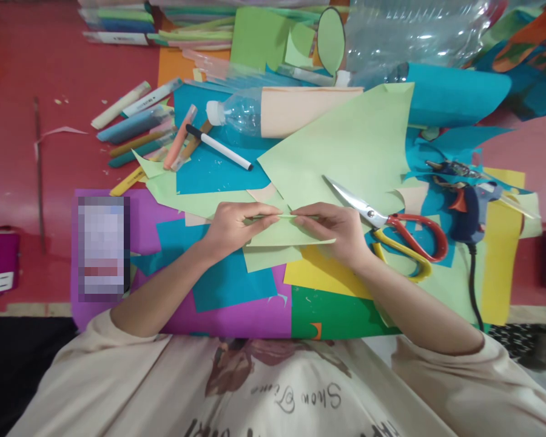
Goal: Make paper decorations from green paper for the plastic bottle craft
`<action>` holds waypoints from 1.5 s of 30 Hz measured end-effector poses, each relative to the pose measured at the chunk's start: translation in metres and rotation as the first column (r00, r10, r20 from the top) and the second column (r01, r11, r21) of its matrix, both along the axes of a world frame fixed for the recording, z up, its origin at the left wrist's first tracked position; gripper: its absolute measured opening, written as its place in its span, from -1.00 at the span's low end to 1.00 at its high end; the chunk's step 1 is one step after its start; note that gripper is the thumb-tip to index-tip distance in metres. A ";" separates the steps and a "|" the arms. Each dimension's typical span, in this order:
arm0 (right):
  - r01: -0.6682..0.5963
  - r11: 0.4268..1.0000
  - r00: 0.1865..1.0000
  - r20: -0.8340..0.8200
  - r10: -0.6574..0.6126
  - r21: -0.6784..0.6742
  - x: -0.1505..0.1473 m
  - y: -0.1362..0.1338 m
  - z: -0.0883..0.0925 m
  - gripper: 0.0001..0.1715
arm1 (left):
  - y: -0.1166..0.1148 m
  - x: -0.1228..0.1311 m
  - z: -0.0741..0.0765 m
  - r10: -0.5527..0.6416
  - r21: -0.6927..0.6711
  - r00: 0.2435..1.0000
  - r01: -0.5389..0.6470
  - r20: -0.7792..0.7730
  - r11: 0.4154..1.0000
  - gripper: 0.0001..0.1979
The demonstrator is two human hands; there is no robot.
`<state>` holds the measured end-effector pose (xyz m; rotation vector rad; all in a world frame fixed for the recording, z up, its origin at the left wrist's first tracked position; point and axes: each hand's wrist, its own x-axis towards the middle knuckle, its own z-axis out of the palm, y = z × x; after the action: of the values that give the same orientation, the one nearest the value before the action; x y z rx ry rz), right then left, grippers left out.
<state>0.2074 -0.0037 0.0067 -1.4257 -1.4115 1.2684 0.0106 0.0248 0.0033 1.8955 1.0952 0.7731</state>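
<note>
Both hands [230, 229] pinched shut on light-green paper [284, 235], left of the scissors [370, 214]; looks flimsy, I'd grip edges gently.

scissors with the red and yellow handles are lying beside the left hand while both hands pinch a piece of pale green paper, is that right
Not quite: the head view shows the scissors beside the right hand, not the left hand. Both hands do pinch the pale green paper.
</note>
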 end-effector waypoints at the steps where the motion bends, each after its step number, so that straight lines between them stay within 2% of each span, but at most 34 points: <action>1: 0.001 1.000 1.000 -0.015 -0.001 0.005 0.000 0.000 0.000 -0.82 | 0.000 0.000 -0.001 0.000 0.013 1.000 0.000 0.011 1.000 -0.75; 8: 0.020 0.997 0.998 -0.058 -0.015 0.080 -0.001 0.001 0.000 -0.90 | -0.001 0.002 -0.002 -0.023 0.071 0.996 0.018 0.081 0.997 -0.88; 15: -0.031 0.988 0.999 -0.038 0.037 0.153 0.000 -0.001 -0.002 -0.90 | -0.002 0.002 0.002 -0.060 -0.145 0.993 0.074 0.097 0.987 -0.85; 19: -0.047 0.982 0.999 0.008 0.046 0.183 0.001 -0.001 -0.003 -0.89 | -0.001 0.003 0.003 -0.042 -0.185 0.992 0.064 0.117 0.981 -0.81; 24: -0.053 0.982 0.998 -0.003 0.055 0.181 0.001 -0.002 -0.004 -0.88 | -0.001 0.003 0.003 -0.020 -0.127 0.996 0.030 0.082 0.991 -0.82; 30: -0.034 0.998 0.997 -0.066 0.038 0.058 -0.001 -0.001 -0.004 -0.81 | -0.002 0.003 0.003 -0.035 0.058 0.997 0.031 0.070 0.998 -0.87; 35: -0.020 0.999 0.999 -0.042 0.022 0.044 -0.001 0.000 -0.003 -0.89 | -0.003 0.004 0.002 -0.073 0.119 0.995 0.065 0.066 0.991 -0.89; 38: -0.010 0.997 0.999 -0.031 0.012 0.077 -0.002 -0.001 -0.001 -0.91 | -0.003 0.005 0.002 -0.074 0.054 0.993 0.069 0.093 0.996 -0.90; 42: -0.002 0.992 0.999 -0.032 0.006 0.128 -0.001 -0.003 -0.001 -0.92 | -0.003 0.006 0.001 -0.036 -0.150 0.986 0.061 0.164 0.987 -0.87; 45: -0.006 0.991 1.000 -0.003 0.006 0.132 -0.001 -0.004 -0.002 -0.90 | -0.003 0.006 0.002 -0.014 -0.217 0.991 0.044 0.136 0.975 -0.81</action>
<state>0.2060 -0.0076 0.0049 -1.3310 -1.4703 1.1581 0.0168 0.0220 0.0051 1.6465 1.0229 0.7199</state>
